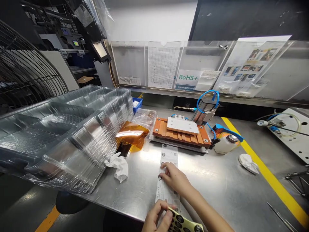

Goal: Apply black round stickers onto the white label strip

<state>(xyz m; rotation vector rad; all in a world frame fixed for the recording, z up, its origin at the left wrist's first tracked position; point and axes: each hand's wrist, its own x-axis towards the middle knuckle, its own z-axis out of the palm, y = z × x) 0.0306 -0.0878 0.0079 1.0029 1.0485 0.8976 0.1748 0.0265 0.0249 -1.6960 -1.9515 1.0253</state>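
Left hand (158,216) grips a yellow sticker sheet (183,224) at the table's (136,193) near edge; right hand (177,178), fingers slightly apart, touches the white label strip (166,190).

The block (164,128) is burnt orange with a pale grey plate (183,125) on top, and the hose (208,91) behind it is bright blue; in front of the block, a white paper strip (171,159) shows dark round spots and small black print, and nearer still a pale yellow sheet (179,222) is patterned with black circles bearing yellowish characters. Left of the block are see-through amber film (132,132), white cloth (121,168) and clear trays (74,148) with grey glints; right of it, a bright yellow stripe (267,175) crosses the silver-grey table (135,193).
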